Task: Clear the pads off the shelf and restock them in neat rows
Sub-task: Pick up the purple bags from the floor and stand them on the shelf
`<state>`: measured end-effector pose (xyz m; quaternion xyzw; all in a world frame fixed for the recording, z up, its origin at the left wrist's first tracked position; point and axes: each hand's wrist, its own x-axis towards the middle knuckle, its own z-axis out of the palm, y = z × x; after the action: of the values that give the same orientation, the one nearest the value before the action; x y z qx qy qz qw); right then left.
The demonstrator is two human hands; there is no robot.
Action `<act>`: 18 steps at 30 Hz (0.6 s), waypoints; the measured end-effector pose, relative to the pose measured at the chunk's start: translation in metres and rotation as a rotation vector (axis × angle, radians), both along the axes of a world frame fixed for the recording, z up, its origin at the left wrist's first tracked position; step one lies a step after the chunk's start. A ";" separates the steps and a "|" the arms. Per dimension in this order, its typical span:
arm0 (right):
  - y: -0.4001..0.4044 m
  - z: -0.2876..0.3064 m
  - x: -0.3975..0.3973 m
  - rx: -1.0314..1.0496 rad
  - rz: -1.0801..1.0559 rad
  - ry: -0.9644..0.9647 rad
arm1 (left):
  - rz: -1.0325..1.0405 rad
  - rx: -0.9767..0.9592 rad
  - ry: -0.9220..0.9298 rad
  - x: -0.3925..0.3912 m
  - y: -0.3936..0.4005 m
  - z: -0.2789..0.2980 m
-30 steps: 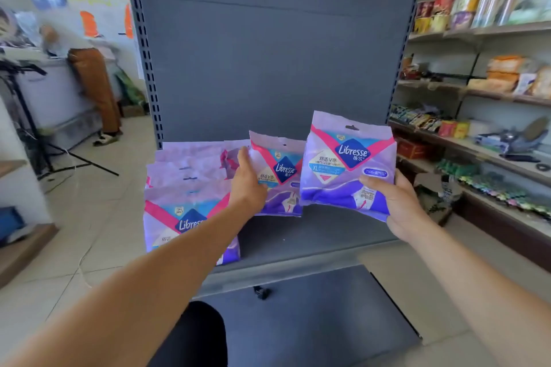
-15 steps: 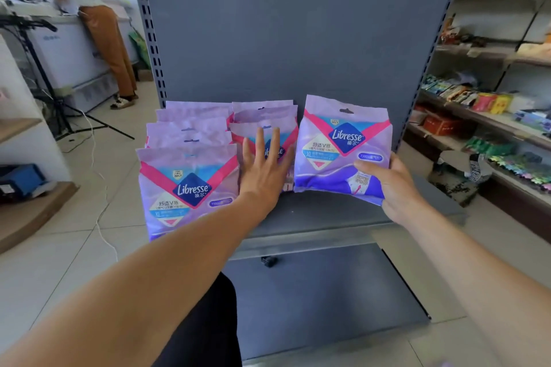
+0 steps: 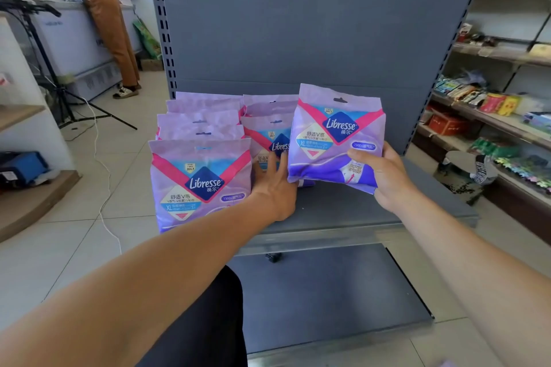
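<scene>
Purple Libresse pad packs stand upright on the grey shelf (image 3: pixel 343 214). A left row of several packs has its front pack (image 3: pixel 201 185) at the shelf's edge. A middle row (image 3: pixel 269 134) stands behind my left hand (image 3: pixel 272 180), whose straight fingers press against its front pack. My right hand (image 3: pixel 380 174) grips another pad pack (image 3: pixel 337 137) by its lower right corner, holding it upright just right of the middle row, its left edge overlapping that row's front pack.
The grey back panel (image 3: pixel 313 24) rises behind the shelf; a lower shelf (image 3: pixel 328 292) juts out below. Stocked shelves (image 3: pixel 501 116) line the right side. A tripod (image 3: pixel 59 74), a white cable and a standing person (image 3: pixel 110 39) are at the left.
My left hand let go of the middle pack and now presses flat on it, lower than before. The right hand's pack moved left toward the middle row. The view tilted down.
</scene>
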<state>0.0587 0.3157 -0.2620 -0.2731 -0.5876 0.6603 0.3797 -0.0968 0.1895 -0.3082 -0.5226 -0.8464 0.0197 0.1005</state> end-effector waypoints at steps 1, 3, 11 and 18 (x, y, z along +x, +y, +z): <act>-0.001 0.001 -0.001 -0.003 0.002 0.005 | -0.021 -0.032 -0.009 0.004 -0.002 -0.001; -0.002 0.002 -0.004 -0.003 0.004 0.006 | -0.057 -0.103 -0.099 0.016 -0.008 -0.001; -0.013 -0.021 -0.033 -0.003 0.059 -0.047 | -0.063 -0.250 -0.296 0.049 -0.039 -0.011; -0.016 -0.053 -0.064 -0.021 0.183 -0.093 | -0.082 -0.250 -0.232 0.054 -0.045 -0.023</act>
<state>-0.0051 0.3001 -0.3150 -0.2523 -0.6201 0.6850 0.2873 -0.0432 0.1449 -0.3310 -0.5639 -0.8212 0.0603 -0.0629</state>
